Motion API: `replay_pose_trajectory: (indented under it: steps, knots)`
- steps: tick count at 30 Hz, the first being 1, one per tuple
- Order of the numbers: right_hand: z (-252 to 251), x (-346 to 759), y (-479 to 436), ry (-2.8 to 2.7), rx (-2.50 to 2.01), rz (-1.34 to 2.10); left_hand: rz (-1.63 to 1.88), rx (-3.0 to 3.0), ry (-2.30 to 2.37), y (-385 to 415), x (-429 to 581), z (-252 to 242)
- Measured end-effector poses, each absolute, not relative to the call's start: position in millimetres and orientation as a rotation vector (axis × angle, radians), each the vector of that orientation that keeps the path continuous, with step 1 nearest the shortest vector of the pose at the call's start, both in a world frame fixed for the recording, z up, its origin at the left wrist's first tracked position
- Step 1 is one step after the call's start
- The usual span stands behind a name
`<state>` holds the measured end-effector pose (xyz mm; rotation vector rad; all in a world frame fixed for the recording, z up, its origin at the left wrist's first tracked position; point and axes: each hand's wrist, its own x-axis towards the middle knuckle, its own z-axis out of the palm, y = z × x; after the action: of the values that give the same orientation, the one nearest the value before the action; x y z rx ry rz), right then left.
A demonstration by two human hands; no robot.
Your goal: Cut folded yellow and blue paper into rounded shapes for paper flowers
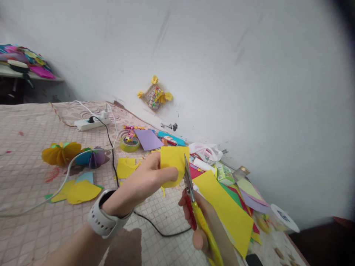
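My left hand point(149, 179), with a grey watch on the wrist, pinches a small folded piece of yellow paper point(173, 162) and holds it up above the bed surface. My right hand point(201, 221) grips scissors point(194, 201) with yellow and red handles. The metal blades point up and meet the right edge of the yellow paper. A large yellow sheet point(224, 208) lies just under and right of my right hand.
Coloured paper sheets point(246, 192), a glue box point(224, 173) and a white bag lie along the wall. A tape roll point(129, 144), purple sheet point(148, 139), power strip point(91, 123) with cables, folded paper fans point(62, 153) and yellow scraps point(80, 191) sit on the patterned cover.
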<state>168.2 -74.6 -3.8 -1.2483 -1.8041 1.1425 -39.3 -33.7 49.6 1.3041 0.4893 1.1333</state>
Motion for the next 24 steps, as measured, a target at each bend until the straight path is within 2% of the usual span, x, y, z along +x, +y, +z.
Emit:
replay_pose_trajectory:
  steps: [12, 24]
  knots:
    - [4.8, 162.4, -75.7, -1.771, -1.267, 1.200, 1.139, 1.305, 0.492, -32.8, -39.4, 49.6]
    - [1.6, 165.3, -78.1, -1.763, -1.299, 1.091, 1.132, 1.323, 0.496, -32.2, -39.9, 48.7]
